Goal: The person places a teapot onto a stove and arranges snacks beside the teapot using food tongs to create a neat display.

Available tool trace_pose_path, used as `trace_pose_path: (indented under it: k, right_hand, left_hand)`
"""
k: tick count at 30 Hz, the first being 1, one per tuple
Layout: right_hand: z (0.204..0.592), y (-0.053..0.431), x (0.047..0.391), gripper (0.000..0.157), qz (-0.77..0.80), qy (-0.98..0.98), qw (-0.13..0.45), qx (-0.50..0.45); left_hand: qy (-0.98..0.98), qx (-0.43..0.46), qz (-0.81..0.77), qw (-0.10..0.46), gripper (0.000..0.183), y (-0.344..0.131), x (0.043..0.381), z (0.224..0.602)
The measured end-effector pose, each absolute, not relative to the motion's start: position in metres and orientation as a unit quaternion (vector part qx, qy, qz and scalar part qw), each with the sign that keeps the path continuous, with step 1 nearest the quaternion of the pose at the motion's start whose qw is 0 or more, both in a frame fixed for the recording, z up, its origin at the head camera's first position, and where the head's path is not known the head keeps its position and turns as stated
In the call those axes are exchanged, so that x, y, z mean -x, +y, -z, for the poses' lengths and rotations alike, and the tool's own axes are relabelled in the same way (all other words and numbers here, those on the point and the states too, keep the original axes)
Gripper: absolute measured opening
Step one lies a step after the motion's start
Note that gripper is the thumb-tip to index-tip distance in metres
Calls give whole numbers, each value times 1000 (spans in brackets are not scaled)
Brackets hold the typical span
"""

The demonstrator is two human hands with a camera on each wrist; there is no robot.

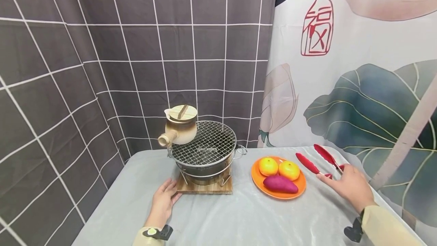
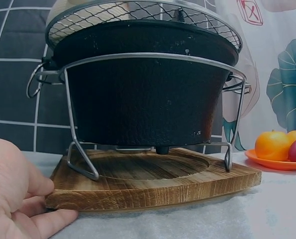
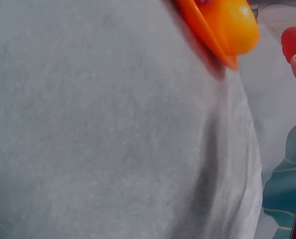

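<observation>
The head view shows the left hand at the near left corner of a wooden board, its grip together on that corner, fingers against the left side and thumb along the near edge. The left wrist view shows this contact closely, though the frame cuts off much of the hand. On the board, a wire stand surrounds a black stove topped by a round mesh. A clay pot sits at the mesh's left side, its lid on and its handle jutting toward the person; in the left wrist view only a pale part shows behind the mesh, the rest lost past the top edge. At the right of the surface, the right hand has its grip clamped on red tongs, whose two arms stand apart; the hand hides their rear end. The right wrist view catches only a fingertip and a cropped strip of red at its right edge. Between the hands, nearer the right, an orange plate holds two oranges and a purple sweet potato, which the right wrist view crops and blurs.
</observation>
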State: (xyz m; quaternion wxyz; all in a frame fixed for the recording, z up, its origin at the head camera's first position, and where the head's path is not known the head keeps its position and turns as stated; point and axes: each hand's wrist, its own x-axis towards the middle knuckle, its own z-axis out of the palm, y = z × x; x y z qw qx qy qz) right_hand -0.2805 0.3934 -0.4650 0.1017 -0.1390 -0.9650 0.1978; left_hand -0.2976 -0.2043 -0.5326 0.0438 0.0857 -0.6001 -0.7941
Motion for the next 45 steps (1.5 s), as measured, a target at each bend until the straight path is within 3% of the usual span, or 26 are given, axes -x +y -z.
trace_pose_path:
  k: [7,19,45]
  right_hand:
    - [460,388,277,117,-183,-974,100,90]
    - [457,379,276,123,-182,-980,31,69]
    - [466,369,278,115,-126,-991,28,27]
  left_hand:
    - [-600,-85,794,41,59,-203,297,531]
    - [-609,-94,786,46,55,-202,294,529]
    - [-610,-92,785,47,54,-202,296,531]
